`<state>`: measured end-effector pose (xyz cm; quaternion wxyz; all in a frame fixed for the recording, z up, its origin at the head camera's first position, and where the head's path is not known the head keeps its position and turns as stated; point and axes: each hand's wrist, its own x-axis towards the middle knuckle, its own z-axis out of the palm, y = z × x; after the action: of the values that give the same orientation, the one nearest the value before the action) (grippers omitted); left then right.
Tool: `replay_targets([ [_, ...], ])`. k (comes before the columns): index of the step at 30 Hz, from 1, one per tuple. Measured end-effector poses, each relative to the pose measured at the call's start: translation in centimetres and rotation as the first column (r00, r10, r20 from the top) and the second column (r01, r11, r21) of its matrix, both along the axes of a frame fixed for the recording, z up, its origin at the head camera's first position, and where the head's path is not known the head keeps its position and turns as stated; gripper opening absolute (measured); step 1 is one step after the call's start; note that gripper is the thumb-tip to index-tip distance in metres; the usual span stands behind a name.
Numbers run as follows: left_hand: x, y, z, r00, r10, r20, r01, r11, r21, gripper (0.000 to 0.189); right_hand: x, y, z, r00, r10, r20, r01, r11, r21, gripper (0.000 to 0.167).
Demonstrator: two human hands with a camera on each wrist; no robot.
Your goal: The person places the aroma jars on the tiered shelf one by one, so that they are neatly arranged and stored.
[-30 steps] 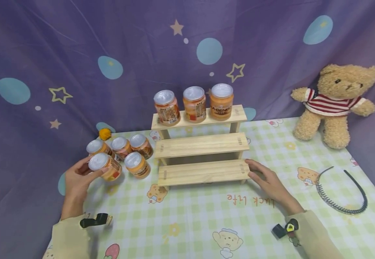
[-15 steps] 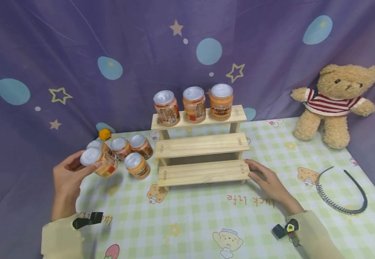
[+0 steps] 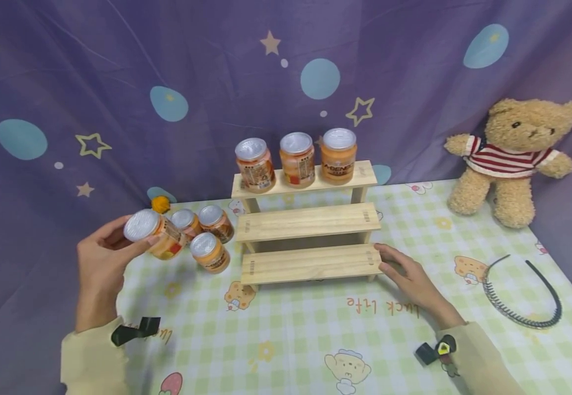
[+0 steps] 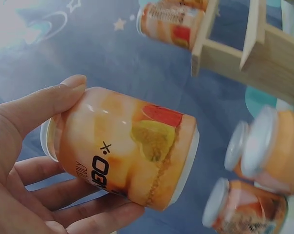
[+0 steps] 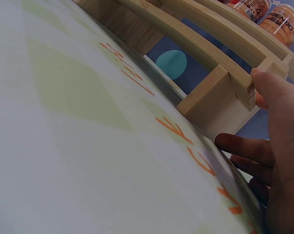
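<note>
Your left grip wraps the silver-lidded orange jar, tilted above the desk left of the three-tier wooden rack, while your right grip, loosely spread, touches the bottom shelf, likely steadying it.

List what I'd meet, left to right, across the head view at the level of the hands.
Left hand → held jar → front loose jar → wooden tiered stand → right hand → dark headband.
</note>
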<state>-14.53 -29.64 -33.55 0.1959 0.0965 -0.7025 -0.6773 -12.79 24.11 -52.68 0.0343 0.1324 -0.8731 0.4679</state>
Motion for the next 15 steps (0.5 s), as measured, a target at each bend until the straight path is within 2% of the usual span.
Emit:
replay_targets([
  [6,-0.3,2.2,1.2,0.999,-0.028,-0.045,0.029,1.000,0.011,0.051,0.0,0.0,0.1,1.000,-0.002,0.002,0.002,1.000,-0.002,0.047],
  [15,-1.0,5.2,2.0,0.990,-0.103,-0.100,0.098,0.994,-0.053,0.053,0.0,0.1,-0.1,1.000,0.000,-0.011,0.000,1.000,-0.001,0.047],
])
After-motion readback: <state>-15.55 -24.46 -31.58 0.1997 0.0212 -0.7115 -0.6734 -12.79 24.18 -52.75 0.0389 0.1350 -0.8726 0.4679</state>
